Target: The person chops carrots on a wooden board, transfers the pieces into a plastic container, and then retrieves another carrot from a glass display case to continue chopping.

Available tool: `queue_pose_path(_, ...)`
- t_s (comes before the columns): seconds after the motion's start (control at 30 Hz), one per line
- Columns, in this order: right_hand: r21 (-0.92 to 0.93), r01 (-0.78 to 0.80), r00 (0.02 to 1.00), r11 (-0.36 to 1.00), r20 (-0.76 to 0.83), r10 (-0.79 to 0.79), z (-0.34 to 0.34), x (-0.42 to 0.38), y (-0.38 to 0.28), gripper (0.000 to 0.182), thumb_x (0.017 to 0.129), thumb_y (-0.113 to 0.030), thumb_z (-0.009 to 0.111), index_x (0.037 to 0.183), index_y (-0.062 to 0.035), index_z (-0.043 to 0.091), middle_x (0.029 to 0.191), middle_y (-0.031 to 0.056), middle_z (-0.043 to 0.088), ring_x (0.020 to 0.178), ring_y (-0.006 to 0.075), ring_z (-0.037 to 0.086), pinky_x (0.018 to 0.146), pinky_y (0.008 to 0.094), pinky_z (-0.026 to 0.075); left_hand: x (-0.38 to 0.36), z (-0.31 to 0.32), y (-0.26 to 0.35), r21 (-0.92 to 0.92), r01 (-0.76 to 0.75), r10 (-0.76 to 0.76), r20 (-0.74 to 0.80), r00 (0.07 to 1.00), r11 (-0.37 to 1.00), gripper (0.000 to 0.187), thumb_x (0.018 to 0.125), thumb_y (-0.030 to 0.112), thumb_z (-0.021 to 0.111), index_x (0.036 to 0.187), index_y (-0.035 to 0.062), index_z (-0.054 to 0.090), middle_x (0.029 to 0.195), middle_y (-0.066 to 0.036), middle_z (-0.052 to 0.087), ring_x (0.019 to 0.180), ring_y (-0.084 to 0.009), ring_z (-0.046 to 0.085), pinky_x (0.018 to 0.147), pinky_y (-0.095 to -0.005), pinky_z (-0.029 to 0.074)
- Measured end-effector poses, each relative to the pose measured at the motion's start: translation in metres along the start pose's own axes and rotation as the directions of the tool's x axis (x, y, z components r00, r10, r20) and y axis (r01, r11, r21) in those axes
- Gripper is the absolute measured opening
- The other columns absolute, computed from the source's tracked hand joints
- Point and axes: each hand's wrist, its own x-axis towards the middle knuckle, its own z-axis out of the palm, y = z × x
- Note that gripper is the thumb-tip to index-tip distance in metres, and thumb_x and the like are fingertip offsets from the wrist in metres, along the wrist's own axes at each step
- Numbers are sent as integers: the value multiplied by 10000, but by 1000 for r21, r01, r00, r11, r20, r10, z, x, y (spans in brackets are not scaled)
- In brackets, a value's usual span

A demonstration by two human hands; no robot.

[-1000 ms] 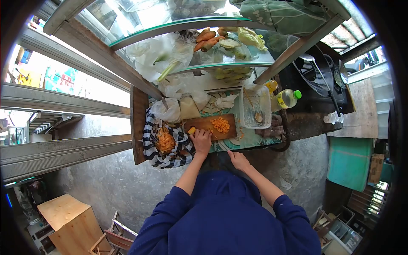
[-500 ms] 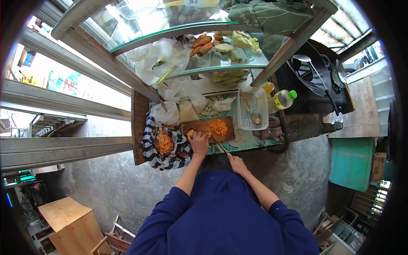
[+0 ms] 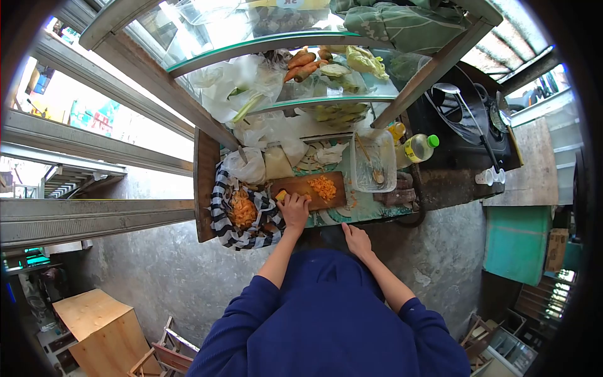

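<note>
A wooden cutting board [image 3: 300,184] lies on the counter with a pile of chopped orange carrot [image 3: 324,186] on its right half. My left hand [image 3: 294,210] rests on the board's near left corner, pressing a yellow-orange carrot piece [image 3: 281,195]. My right hand [image 3: 356,240] hovers at the counter's near edge, right of the board and apart from it. No knife shows in it, and its fingers are too small to read.
A striped cloth [image 3: 221,207] with orange peelings lies left of the board. A clear plastic tub [image 3: 375,160] and an oil bottle [image 3: 419,146] stand to the right, and a black wok [image 3: 468,113] beyond. Glass shelves [image 3: 314,99] above hold whole carrots [image 3: 300,63] and bags.
Half a second ago a knife blade showed between my right hand and the board; now it is out of sight and the right hand sits slightly lower right. The left hand stays put.
</note>
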Motion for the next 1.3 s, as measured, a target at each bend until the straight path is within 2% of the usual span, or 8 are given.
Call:
queue_pose_path(0.1, 62, 21, 1000, 998, 8, -22, 0, -3, -2, 600, 905, -493, 295, 860, 19, 604, 827, 258, 597, 842, 413, 560, 731, 457, 431, -1, 1, 0, -40, 10, -11, -11, 1000, 999, 127, 717, 224, 656, 762, 109, 624, 782, -15, 519, 829, -211, 471, 748, -397, 288)
queue_pose_path(0.27, 113, 49, 990, 992, 126, -63, 7, -2, -10, 630, 906, -497, 286, 900, 52, 594, 909, 261, 596, 921, 419, 539, 792, 447, 412, -1, 1, 1, -56, 7, -9, -25, 1000, 998, 112, 705, 195, 664, 765, 106, 631, 770, -11, 517, 817, -204, 472, 743, -392, 290)
queue_pose_path(0.37, 67, 29, 986, 997, 163, -39, 5, -2, -12, 597, 900, -492, 274, 951, -2, 610, 968, 247, 591, 948, 411, 537, 827, 466, 413, -2, -1, 2, -76, 21, -24, -35, 999, 997, 120, 700, 186, 668, 782, 102, 639, 778, -11, 516, 821, -204, 470, 752, -394, 292)
queue_pose_path(0.8, -29, 77, 961, 997, 267, -66, 0, 16, -9, 611, 912, -480, 262, 947, 21, 610, 958, 255, 591, 956, 408, 536, 836, 456, 417, -5, 0, 4, -107, 99, -101, -18, 995, 989, 119, 716, 181, 661, 794, 91, 651, 777, -13, 509, 820, -214, 466, 777, -411, 294)
queue_pose_path(0.87, -8, 75, 969, 997, 235, -71, -2, 24, -11, 647, 918, -484, 255, 884, 64, 597, 935, 283, 580, 945, 427, 525, 825, 458, 409, -3, 2, 5, -105, 78, -84, -58, 995, 991, 125, 719, 188, 662, 798, 92, 652, 769, -14, 510, 817, -213, 469, 768, -410, 294)
queue_pose_path(1.0, -34, 132, 966, 991, 229, -121, -1, 28, -13, 656, 914, -498, 253, 892, 60, 597, 943, 282, 578, 951, 425, 524, 831, 457, 408, -4, 3, 6, -93, 66, -71, -51, 996, 993, 123, 723, 194, 662, 796, 95, 652, 768, -13, 517, 816, -211, 471, 766, -408, 295)
queue_pose_path(1.1, -29, 96, 977, 995, 193, -89, 8, 17, -8, 665, 909, -514, 252, 907, 52, 600, 944, 276, 582, 952, 420, 528, 833, 458, 407, -5, 2, 2, -74, 59, -63, -55, 997, 996, 122, 728, 199, 662, 795, 97, 652, 766, -9, 531, 816, -205, 479, 769, -409, 295)
queue_pose_path(1.3, 112, -12, 982, 994, 188, -9, 10, 4, 1, 681, 899, -539, 255, 941, 48, 599, 955, 264, 589, 962, 409, 533, 833, 446, 408, -6, 4, 4, -106, 67, -75, -79, 994, 992, 111, 729, 195, 663, 785, 100, 649, 745, 0, 561, 819, -191, 490, 772, -408, 294)
